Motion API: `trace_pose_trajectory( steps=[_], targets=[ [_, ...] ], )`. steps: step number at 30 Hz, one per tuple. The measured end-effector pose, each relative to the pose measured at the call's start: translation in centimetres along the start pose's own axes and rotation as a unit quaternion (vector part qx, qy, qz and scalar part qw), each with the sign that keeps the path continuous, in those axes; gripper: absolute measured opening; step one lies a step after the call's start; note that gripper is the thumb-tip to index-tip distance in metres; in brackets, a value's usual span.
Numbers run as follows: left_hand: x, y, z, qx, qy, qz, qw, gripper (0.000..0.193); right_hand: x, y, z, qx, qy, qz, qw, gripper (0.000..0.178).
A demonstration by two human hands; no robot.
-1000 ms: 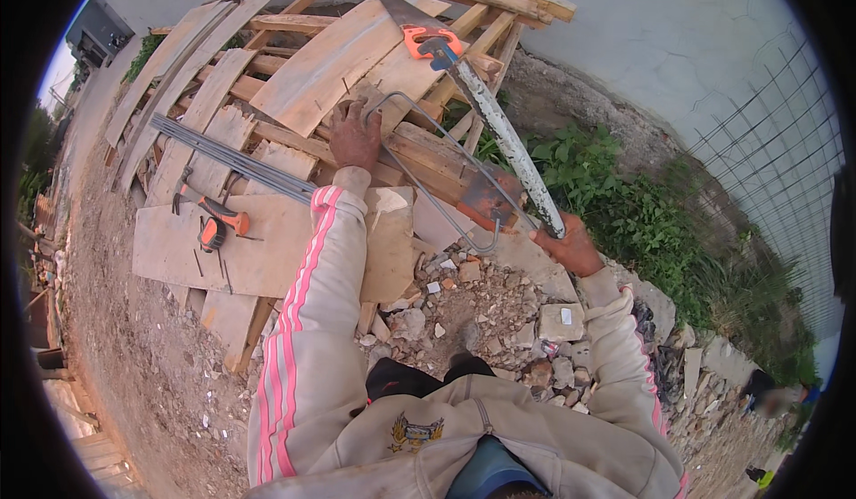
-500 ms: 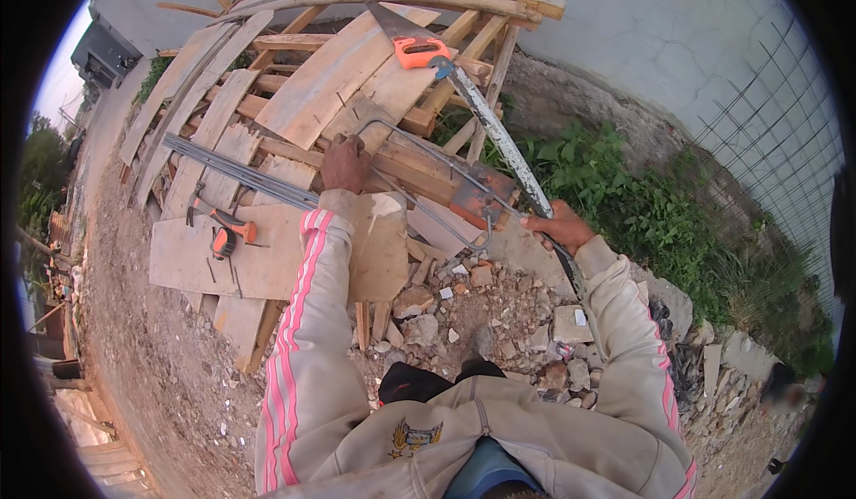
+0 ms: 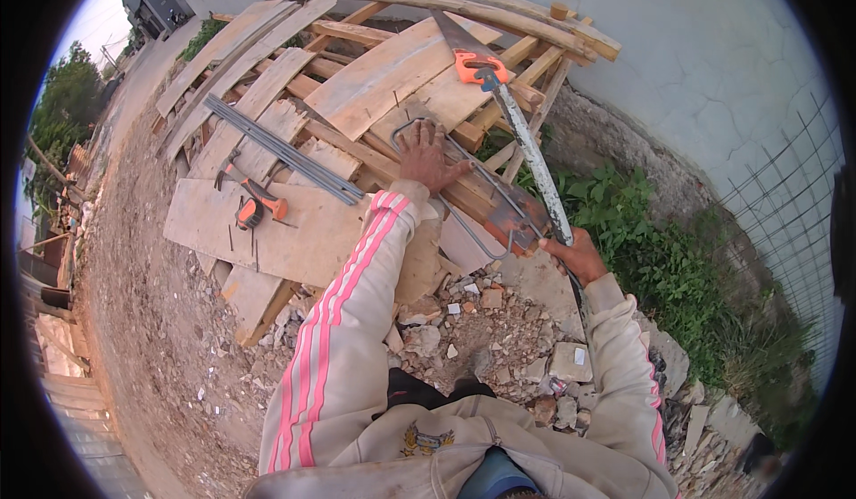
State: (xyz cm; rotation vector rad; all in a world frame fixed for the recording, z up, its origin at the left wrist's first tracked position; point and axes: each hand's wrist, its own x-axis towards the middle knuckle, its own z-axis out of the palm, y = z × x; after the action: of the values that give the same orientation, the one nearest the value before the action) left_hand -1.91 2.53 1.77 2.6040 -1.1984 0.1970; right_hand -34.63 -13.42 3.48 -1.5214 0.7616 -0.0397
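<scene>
My left hand [image 3: 431,156] lies with fingers spread over a bent steel rod [image 3: 462,223], touching its far end. The rod forms a long narrow loop along a thick wooden beam [image 3: 467,197]. A rusty plate-like piece [image 3: 520,222] sits at the beam's near end, beside the rod's bent corner. My right hand [image 3: 578,255] is closed around the lower part of a long metal bar [image 3: 532,158] with worn white paint. The bar slants up and away to a blue end next to the orange handle of a handsaw [image 3: 480,66], which lies on the boards.
Left on a plywood sheet [image 3: 201,217] lie a hammer [image 3: 259,193], a tape measure [image 3: 249,214] and loose nails. Several straight steel rods [image 3: 283,149] rest beyond them. Rubble [image 3: 464,329] covers the ground before me. Green plants [image 3: 624,214] and wire mesh [image 3: 776,187] stand right, along a wall.
My left hand has moved right from the beam onto the bent rod, and its fingers have spread. My right hand keeps hold of the metal bar. The whole view has shifted.
</scene>
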Motion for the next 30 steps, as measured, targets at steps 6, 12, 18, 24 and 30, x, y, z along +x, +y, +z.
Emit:
trace_pose_trajectory(
  steps=[6,12,18,24,30],
  targets=[
    [0.6,-0.4,-0.2,0.007,-0.029,-0.007,1.0,0.122,0.2,0.8,0.3,0.013,0.003,-0.014,1.0,0.035],
    [1.4,-0.1,0.2,0.023,-0.052,-0.003,0.998,0.127,-0.4,1.3,0.5,0.017,0.005,-0.017,1.0,0.036],
    [1.8,0.2,0.1,0.024,-0.078,-0.007,0.997,0.129,-0.4,1.1,0.6,0.024,0.013,0.001,1.0,0.037],
    [2.0,0.3,0.7,0.036,-0.07,-0.012,0.997,0.136,-2.2,1.5,-0.8,-0.092,0.081,-0.048,0.991,0.039],
    [1.7,1.0,-0.2,0.077,-0.065,-0.023,0.995,0.133,-10.3,5.5,-8.8,-0.279,0.198,-0.093,0.935,0.04]
  ],
)
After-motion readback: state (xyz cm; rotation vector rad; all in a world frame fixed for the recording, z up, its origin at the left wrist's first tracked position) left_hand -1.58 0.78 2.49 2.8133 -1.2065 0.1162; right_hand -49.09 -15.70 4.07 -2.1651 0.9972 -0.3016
